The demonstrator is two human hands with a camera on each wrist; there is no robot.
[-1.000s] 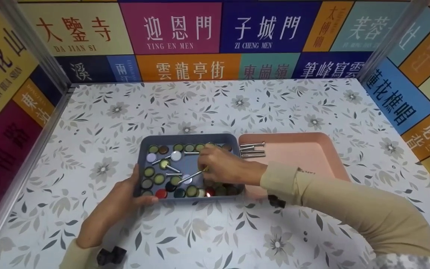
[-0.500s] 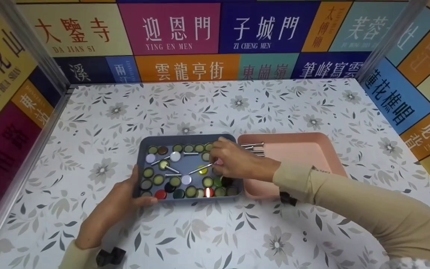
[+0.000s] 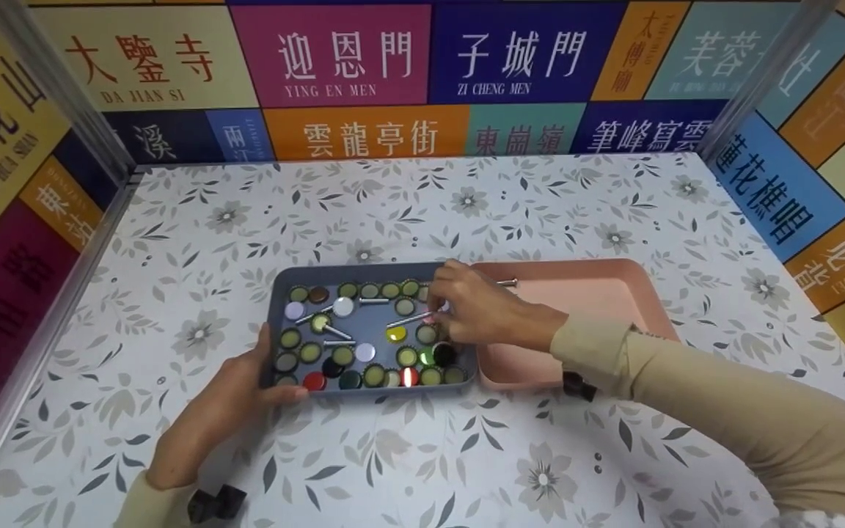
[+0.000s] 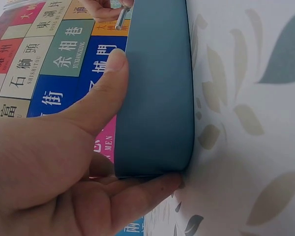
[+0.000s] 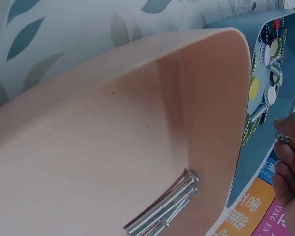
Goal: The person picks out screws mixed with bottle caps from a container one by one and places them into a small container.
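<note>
My left hand (image 3: 243,381) grips the near-left corner of the blue-grey tray (image 3: 367,273). In the left wrist view its thumb lies on the rim side and its fingers press the outer wall. My right hand (image 3: 485,304) is over that tray's right side and pinches a silver screw (image 3: 409,320) near its head, with the shank slanting down to the left. Bottle caps (image 3: 365,353) of several colours lie in the blue-grey tray, with several loose screws (image 3: 338,332) among them. Part of the tray is hidden behind my right hand.
A pink tray (image 3: 576,315) stands against the right side of the blue-grey one. Several screws (image 5: 167,201) lie together in it, by its left wall. Printed panels (image 3: 356,55) with Chinese characters enclose the flowered tabletop (image 3: 334,205).
My right hand has moved right across the blue-grey tray toward the pink tray, carrying the screw and uncovering more caps. My left hand keeps its place on the corner.
</note>
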